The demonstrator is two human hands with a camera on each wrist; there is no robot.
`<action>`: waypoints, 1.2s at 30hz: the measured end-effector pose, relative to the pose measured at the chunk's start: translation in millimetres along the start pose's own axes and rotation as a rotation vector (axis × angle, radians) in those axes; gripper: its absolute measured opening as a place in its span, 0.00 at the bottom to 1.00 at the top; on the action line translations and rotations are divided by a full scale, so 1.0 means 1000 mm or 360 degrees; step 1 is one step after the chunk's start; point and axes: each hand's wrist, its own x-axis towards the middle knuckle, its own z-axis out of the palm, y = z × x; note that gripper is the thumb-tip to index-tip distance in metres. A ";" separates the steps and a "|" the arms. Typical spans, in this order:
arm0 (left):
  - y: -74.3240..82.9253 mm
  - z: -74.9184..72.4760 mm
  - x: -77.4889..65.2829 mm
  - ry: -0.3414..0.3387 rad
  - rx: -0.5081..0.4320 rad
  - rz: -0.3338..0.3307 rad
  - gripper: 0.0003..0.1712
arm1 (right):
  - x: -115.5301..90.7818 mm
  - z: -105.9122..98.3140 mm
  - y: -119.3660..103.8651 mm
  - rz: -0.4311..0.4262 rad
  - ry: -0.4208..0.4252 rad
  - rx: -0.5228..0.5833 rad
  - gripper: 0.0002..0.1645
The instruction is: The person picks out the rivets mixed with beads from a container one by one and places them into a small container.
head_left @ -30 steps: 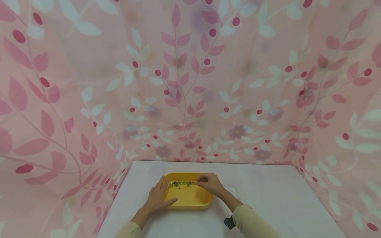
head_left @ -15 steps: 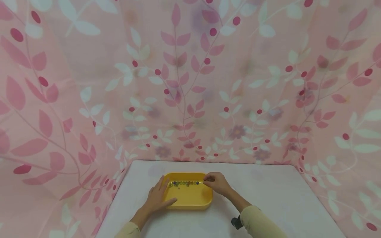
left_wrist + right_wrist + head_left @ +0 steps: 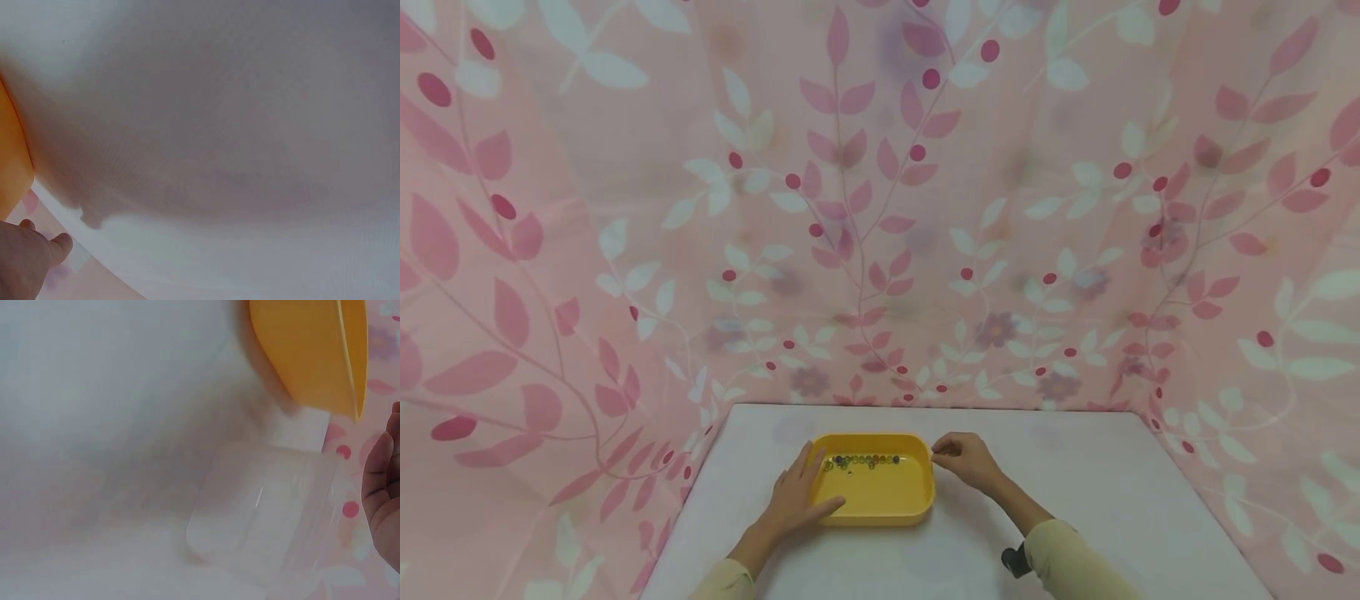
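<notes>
A yellow tray [image 3: 880, 498] stands on the white table. Small round beads [image 3: 868, 460], with a purple one at each end, form a row along its back; several more beads lie near its left end. My left hand [image 3: 793, 497] rests at the tray's left side, thumb and fingers spread over the rim. Just outside the right rim is my right hand [image 3: 970, 461], its fingers bent and thumb near the index fingertip. A tiny dark spot shows at those fingertips; I cannot tell whether they hold something. In the right wrist view the hand [image 3: 384, 494] is partly cut off.
A clear plastic container [image 3: 262, 512] sits on the table [image 3: 112, 375] close to the tray's right side. A pink cloth [image 3: 865, 208] with a leaf print hangs behind the table and along both sides. A black device [image 3: 1017, 561] is at my right wrist.
My right hand has moved right, from over the tray's back right part to just outside its rim, uncovering the purple bead at the row's right end. My left hand stays put.
</notes>
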 end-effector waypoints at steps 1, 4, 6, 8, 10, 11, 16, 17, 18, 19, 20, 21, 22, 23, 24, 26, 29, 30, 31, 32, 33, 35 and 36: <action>0.000 0.000 0.000 -0.0005 0.0002 -0.0002 0.59 | -0.001 -0.003 0.002 0.0019 0.0013 -0.0007 0.06; -0.001 0.000 0.000 -0.0005 0.0002 0.0003 0.59 | -0.004 -0.011 0.007 0.0043 0.0069 0.0018 0.04; -0.001 -0.001 0.000 -0.0005 0.0007 0.0000 0.59 | -0.005 -0.016 0.009 0.0065 0.0091 0.0031 0.04; -0.001 -0.001 0.000 0.0002 0.0000 -0.0006 0.58 | -0.006 -0.021 0.012 0.0073 0.0100 0.0025 0.04; -0.002 -0.002 0.000 -0.0007 0.0015 -0.0014 0.58 | -0.007 -0.025 0.015 0.0081 0.0106 0.0005 0.03; -0.002 -0.002 0.001 -0.0014 0.0020 -0.0013 0.58 | -0.008 -0.026 0.017 0.0077 0.0112 0.0001 0.03; -0.002 -0.003 0.002 0.0007 0.0036 0.0014 0.58 | -0.012 -0.032 0.022 0.0066 0.0140 -0.0038 0.04; -0.002 -0.003 0.002 0.0013 0.0034 0.0017 0.58 | -0.013 -0.033 0.023 0.0070 0.0145 -0.0046 0.04; -0.002 -0.002 0.002 0.0017 0.0035 0.0017 0.58 | -0.014 -0.034 0.025 0.0077 0.0151 -0.0054 0.04; -0.003 -0.002 0.002 0.0017 0.0035 0.0014 0.58 | -0.015 -0.034 0.026 0.0083 0.0158 -0.0057 0.04; -0.003 -0.001 0.002 0.0020 0.0031 0.0015 0.58 | -0.016 -0.035 0.028 0.0098 0.0163 -0.0055 0.04; -0.003 0.000 0.002 0.0014 0.0034 0.0013 0.58 | -0.018 -0.035 0.030 0.0110 0.0166 -0.0051 0.05; -0.004 0.001 0.001 0.0001 0.0038 0.0004 0.58 | -0.019 -0.035 0.032 0.0117 0.0171 -0.0039 0.05; -0.005 0.001 0.001 -0.0006 0.0035 -0.0004 0.58 | -0.021 -0.035 0.033 0.0125 0.0174 -0.0028 0.05; -0.005 0.002 0.000 -0.0017 0.0033 -0.0013 0.59 | -0.022 -0.034 0.035 0.0132 0.0175 -0.0015 0.06; -0.006 0.003 -0.001 -0.0023 0.0027 -0.0024 0.59 | -0.025 -0.034 0.038 0.0156 0.0167 0.0002 0.08; -0.005 0.003 -0.002 -0.0033 0.0024 -0.0042 0.59 | -0.028 -0.035 0.041 0.0176 0.0166 0.0018 0.10; -0.005 0.004 -0.001 -0.0024 0.0021 -0.0037 0.59 | -0.028 -0.036 0.042 0.0181 0.0169 0.0021 0.10; -0.005 0.004 -0.001 -0.0014 0.0019 -0.0032 0.59 | -0.029 -0.037 0.043 0.0185 0.0172 0.0025 0.10; -0.005 0.004 -0.001 -0.0007 0.0018 -0.0027 0.58 | -0.029 -0.037 0.043 0.0181 0.0176 0.0033 0.10; -0.005 0.004 0.000 -0.0002 0.0024 -0.0021 0.58 | -0.029 -0.038 0.044 0.0169 0.0179 0.0034 0.10; -0.005 0.005 0.001 0.0019 0.0022 -0.0008 0.58 | -0.028 -0.039 0.044 0.0164 0.0191 0.0040 0.10; -0.005 0.005 0.001 0.0018 0.0025 -0.0005 0.58 | -0.028 -0.040 0.044 0.0163 0.0195 0.0042 0.10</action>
